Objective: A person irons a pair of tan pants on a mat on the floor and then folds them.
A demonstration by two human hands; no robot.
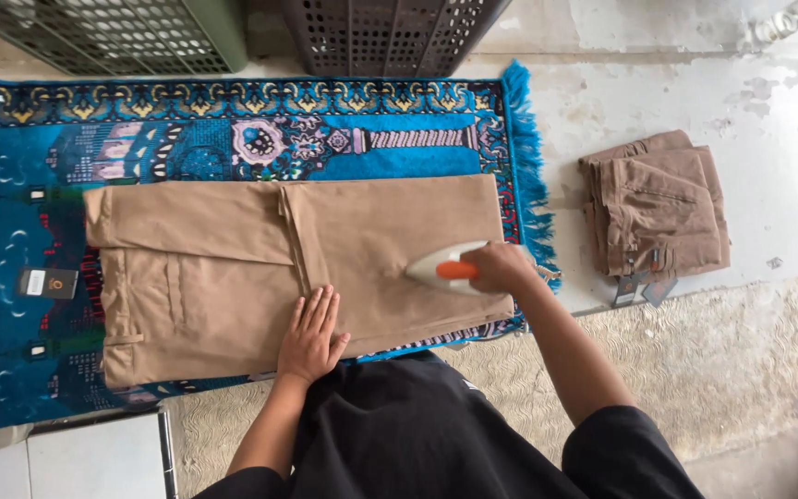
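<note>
Khaki trousers lie folded flat on a blue patterned rug, which is spread over a pale, worn floor, seen from above by a camera on the person's head. The waistband points left and the legs run right, toward the rug's fringed edge.

The person's left hand lies palm down on the near edge of the cloth, fingers straight and slightly spread, holding nothing and pinning the fabric. The right hand is closed around the orange handle of a white iron, whose soleplate sits on the right part of the trouser leg, tip pointing left.

On the bare floor well to the right, a second pair of tan trousers is folded in a stack with tags showing at its near edge. A small dark hang tag lies on the rug at the left. Two perforated plastic crates, one green and one dark, stand at the far edge.

Risks, judged from this layout: the iron's tip points toward the flat left hand, so a long stroke leftward could burn the fingers. Resting the iron in one spot could scorch or shine the cloth. The soft rug beneath may print its texture or let creases form, and a stroke past the hem could singe the fringe.
</note>
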